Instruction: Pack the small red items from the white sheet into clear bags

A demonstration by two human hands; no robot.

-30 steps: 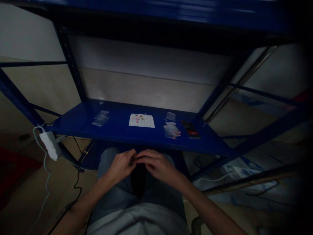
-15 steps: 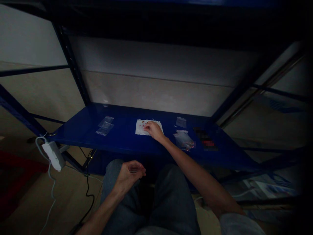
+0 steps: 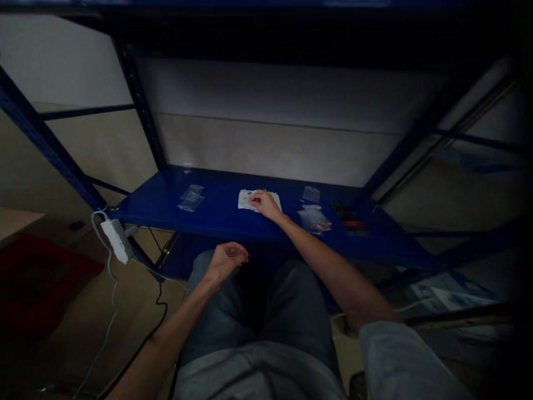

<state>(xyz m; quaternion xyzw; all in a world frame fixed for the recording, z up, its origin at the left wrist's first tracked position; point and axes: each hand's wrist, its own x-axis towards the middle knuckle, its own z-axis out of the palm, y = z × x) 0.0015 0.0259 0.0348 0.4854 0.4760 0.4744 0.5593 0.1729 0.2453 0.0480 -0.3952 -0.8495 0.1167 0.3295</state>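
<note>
Over my lap, just in front of the shelf edge, my left hand [image 3: 229,261] is closed with its fingers curled around what looks like a clear plastic bag. My right hand [image 3: 265,204] reaches onto the shelf, thumb and fingers pinched together above a white sheet [image 3: 245,206]. Small reddish and brown pieces [image 3: 250,194] lie on that sheet, close to my right fingertips. Whatever sits inside the right pinch is too small to make out. Clear zip bags [image 3: 192,199] lie flat to the left of the sheet.
Right of the sheet lie another clear bag [image 3: 311,194], filled bags [image 3: 314,218] with reddish contents and a dark blurred item [image 3: 350,218]. The blue shelf [image 3: 208,222] has uprights at both sides. A white power strip [image 3: 116,240] with cables hangs at the left.
The view has tilted and shifted, so the shelf appears higher in the picture. My right hand stays pinched over the sheet; my left hand keeps its closed grip over my lap.
</note>
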